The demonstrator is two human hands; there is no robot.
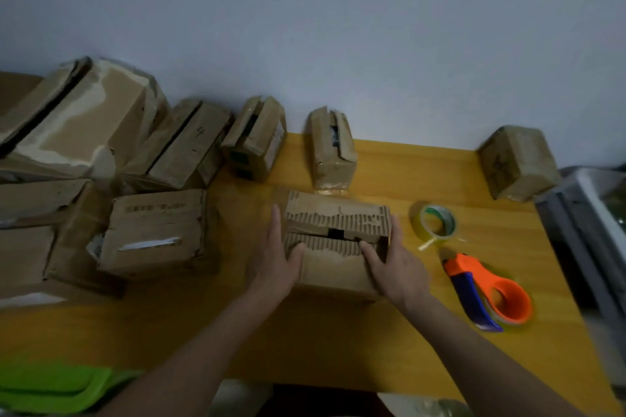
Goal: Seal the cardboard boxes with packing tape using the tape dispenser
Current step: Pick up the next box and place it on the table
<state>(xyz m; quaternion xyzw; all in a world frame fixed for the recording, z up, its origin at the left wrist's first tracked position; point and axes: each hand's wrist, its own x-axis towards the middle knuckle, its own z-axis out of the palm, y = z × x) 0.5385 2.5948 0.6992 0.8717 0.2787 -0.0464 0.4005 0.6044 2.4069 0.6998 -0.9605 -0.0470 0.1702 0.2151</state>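
A small cardboard box [333,267] with torn, corrugated top flaps sits in the middle of the yellow table [305,342]. My left hand [276,257] lies flat against its left side, thumb on the front flap. My right hand [394,267] presses its right side, thumb on the top near the seam. The two flaps nearly meet, with a dark gap between them. An orange and blue tape dispenser [487,291] lies on the table to the right of the box. A roll of clear tape [433,222] with a loose end lies behind it.
Several worn cardboard boxes [155,230] crowd the left side and the back along the wall. One taped box [518,162] stands at the back right. A grey machine [589,234] sits at the right edge. A green object [54,386] lies at the lower left.
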